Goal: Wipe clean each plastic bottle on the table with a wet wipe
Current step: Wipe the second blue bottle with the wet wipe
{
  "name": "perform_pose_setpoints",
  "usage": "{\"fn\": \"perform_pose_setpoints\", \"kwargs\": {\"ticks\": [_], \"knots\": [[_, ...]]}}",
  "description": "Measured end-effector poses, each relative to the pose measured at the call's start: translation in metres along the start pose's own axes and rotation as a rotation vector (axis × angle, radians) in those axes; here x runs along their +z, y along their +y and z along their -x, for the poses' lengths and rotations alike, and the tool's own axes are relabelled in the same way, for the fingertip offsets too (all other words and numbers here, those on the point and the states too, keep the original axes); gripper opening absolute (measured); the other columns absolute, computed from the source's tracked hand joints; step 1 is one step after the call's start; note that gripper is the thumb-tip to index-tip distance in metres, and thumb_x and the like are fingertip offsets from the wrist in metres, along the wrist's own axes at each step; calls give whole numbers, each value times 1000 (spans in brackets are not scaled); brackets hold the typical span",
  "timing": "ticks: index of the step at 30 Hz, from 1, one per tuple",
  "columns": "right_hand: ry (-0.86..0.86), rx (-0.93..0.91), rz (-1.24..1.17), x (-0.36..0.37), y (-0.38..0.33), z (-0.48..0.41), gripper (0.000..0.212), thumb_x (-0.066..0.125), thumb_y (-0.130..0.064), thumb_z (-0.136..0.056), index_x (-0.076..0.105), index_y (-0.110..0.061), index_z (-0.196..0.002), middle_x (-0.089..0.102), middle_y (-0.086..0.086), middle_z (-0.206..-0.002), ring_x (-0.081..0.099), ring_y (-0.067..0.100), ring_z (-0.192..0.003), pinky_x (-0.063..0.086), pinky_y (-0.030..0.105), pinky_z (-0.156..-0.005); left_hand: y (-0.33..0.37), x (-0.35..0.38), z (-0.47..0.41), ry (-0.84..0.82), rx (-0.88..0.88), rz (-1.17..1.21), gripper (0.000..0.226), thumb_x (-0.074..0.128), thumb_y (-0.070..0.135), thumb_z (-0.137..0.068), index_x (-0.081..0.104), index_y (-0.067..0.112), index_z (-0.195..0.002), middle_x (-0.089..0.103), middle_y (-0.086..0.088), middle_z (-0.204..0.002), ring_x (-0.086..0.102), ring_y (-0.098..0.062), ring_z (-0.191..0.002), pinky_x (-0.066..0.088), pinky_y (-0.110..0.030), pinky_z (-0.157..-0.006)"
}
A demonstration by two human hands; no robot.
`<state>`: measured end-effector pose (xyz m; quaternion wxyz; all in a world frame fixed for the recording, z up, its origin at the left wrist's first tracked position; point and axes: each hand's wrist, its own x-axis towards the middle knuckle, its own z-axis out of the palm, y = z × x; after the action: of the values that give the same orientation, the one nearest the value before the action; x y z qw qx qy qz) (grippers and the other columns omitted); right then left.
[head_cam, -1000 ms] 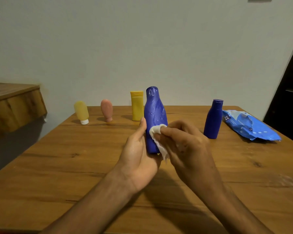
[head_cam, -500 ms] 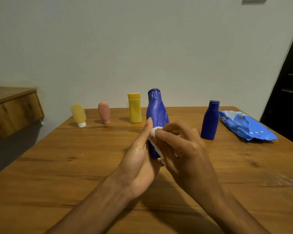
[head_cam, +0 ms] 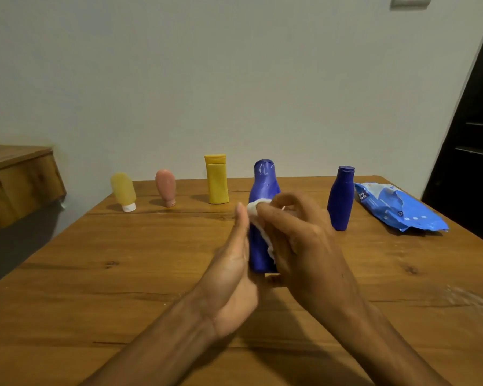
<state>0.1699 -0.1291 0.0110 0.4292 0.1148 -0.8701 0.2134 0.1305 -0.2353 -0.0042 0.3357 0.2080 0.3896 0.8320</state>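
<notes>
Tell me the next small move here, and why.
Probably slide the wipe up the big blue bottle toward its cap: the right hand pinches it at mid-body, the left hand rests against the side, and pale marks show near the top.

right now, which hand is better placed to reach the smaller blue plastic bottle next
Right, probably: the smaller blue plastic bottle stands nearest the right hand, which holds the white wet wipe; the left hand lies left of the tall blue plastic bottle.
</notes>
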Motion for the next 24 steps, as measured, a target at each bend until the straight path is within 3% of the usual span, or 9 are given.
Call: {"fn": "perform_pose_setpoints", "kwargs": {"ticks": [3,7,12,15,17,20,21,24], "knots": [[-61,-74,105,1,-11,3,19,64,-23,-79,65,-25,-98,52,-6,-103,45,7,-90,43,25,-66,10,-9,-5,74,3,88,76,48,67,-81,58,10,-131,67,-17,-117,64,-29,-115,45,-48,-105],[-82,-72,154,4,-14,2,14,60,-23,-74,64,-27,-88,53,-6,-94,44,7,-83,42,29,-63,9,-15,-9,98,-1,50,72,50,64,-86,57,8,-132,68,-12,-98,68,-22,-99,52,-40,-95],[-49,-69,165,6,-10,2,13,69,-25,-74,65,-25,-87,56,-3,-95,45,6,-82,37,22,-61,7,-16,-8,78,6,-5,68,52,60,-86,57,11,-132,68,-16,-113,64,-27,-111,43,-48,-106],[-47,-54,136,6,-7,3,33,79,-19,-63,63,-23,-92,52,-1,-101,28,-1,-86,33,17,-64,4,-17,-6,21,6,-106,70,55,67,-81,58,18,-131,66,-15,-124,61,-29,-120,41,-55,-105],[-24,-34,124,6,-4,2,36,80,-18,-66,63,-22,-98,43,-5,-107,20,-4,-88,36,20,-63,2,-16,-6,-11,6,-146,69,53,68,-80,57,23,-132,65,-13,-127,59,-30,-122,38,-61,-107],[59,-31,129,4,-1,0,22,60,-30,-83,62,-20,-103,38,-6,-108,23,-4,-89,44,27,-62,-1,-16,-7,-44,9,-196,56,45,66,-88,60,31,-129,65,-11,-127,57,-31,-122,34,-70,-105],[78,-21,148,4,0,-1,27,50,-34,-85,62,-20,-105,40,-5,-110,25,-3,-89,45,28,-62,-2,-16,-7,-47,1,-193,53,45,66,-89,62,34,-127,65,-10,-128,57,-32,-123,33,-72,-105],[70,11,143,2,1,-1,33,49,-33,-84,60,-20,-112,43,-2,-114,31,0,-92,47,31,-65,-3,-17,-8,-52,-21,-171,56,40,68,-89,59,36,-130,63,-9,-131,56,-32,-124,37,-66,-106]]}}
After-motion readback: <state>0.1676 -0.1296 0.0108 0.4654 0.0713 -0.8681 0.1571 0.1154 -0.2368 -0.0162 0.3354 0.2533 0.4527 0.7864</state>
